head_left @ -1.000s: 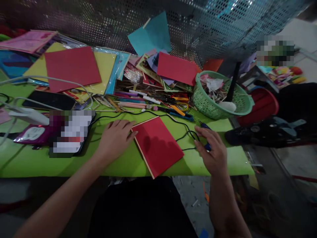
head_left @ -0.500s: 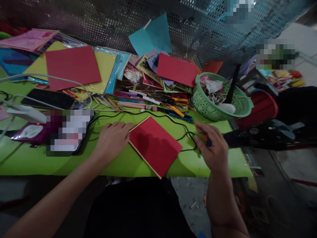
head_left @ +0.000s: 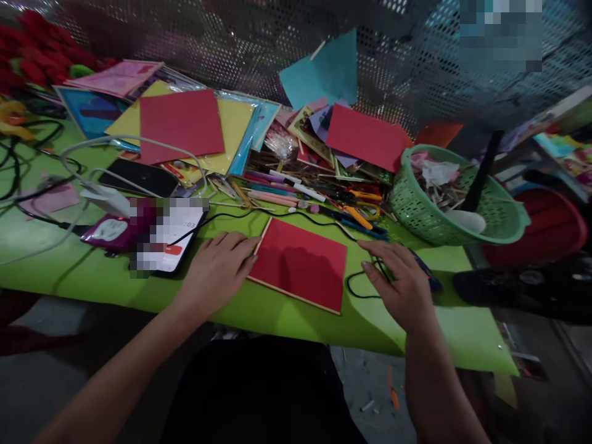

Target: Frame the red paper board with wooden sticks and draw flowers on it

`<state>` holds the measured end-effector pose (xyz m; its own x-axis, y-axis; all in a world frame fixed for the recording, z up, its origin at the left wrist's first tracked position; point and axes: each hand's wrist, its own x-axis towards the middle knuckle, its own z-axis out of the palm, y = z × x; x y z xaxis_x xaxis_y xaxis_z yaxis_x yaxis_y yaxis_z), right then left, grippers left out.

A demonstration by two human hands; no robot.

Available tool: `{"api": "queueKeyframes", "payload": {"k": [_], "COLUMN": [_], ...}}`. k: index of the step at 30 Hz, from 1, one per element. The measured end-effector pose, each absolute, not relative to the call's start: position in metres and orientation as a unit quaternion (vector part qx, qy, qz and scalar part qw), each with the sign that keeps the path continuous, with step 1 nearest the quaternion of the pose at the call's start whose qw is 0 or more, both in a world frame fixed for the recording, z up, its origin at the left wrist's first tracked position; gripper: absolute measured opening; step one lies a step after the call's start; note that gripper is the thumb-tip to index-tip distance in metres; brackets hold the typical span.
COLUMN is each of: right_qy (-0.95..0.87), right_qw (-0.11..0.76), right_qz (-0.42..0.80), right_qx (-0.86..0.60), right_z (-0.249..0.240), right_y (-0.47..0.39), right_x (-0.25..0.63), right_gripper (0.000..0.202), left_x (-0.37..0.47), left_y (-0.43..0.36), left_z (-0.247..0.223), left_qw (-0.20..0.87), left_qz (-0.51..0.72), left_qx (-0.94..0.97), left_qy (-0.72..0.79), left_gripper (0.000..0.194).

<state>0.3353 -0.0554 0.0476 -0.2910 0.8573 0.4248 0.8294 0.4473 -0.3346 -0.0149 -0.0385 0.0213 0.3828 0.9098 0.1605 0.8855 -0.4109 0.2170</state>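
A red card (head_left: 300,265) lies on the green table, with thin pale strips along its left and lower edges. At its left edge, my left hand (head_left: 219,268) has thumb and fingertips closed on the border. To the right of the card hovers my right hand (head_left: 402,280), thumb and fingers apart, with nothing visible between them. A looped black cable (head_left: 354,287) runs beneath and beside it. Partly hidden behind the right hand is a dark blue object (head_left: 431,277) whose kind I cannot make out.
Pens and orange-handled scissors (head_left: 358,217) lie behind the card. A green basket (head_left: 402,197) of scraps stands at right. On the left are a lit phone (head_left: 178,246), a purple device (head_left: 108,233) and cables. Stacked coloured cards (head_left: 182,126) sit against the perforated metal.
The red card has turned anticlockwise, its long stripped edge now lying closer to level along the bottom. The dark blue object now shows behind my right hand. The camera view has swung left.
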Motion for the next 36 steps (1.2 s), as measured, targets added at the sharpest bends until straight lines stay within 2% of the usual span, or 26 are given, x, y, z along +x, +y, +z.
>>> {"api": "queueKeyframes", "payload": {"k": [6,14,36], "right_qy": [-0.874,-0.913,-0.916], "right_qw": [0.198,0.092,0.035], "right_qz": [0.044,0.074,0.054], "right_qx": [-0.442,-0.39,-0.397], "right_z": [0.058,0.037,0.016], "right_y": [-0.02,0.025,0.032], "right_x": [0.294,0.231,0.212], "right_gripper": [0.033,0.043,0.05], "left_x": [-0.008,-0.006,-0.008], "left_y": [-0.038,-0.053,-0.054], "left_z": [0.008,-0.004,-0.005], "left_qw": [0.027,0.006,-0.001], "left_qz": [0.123,0.157,0.188], "left_qx": [0.83,0.815,0.827], "left_qy": [0.543,0.558,0.53], "left_gripper": [0.04,0.041,0.037]}}
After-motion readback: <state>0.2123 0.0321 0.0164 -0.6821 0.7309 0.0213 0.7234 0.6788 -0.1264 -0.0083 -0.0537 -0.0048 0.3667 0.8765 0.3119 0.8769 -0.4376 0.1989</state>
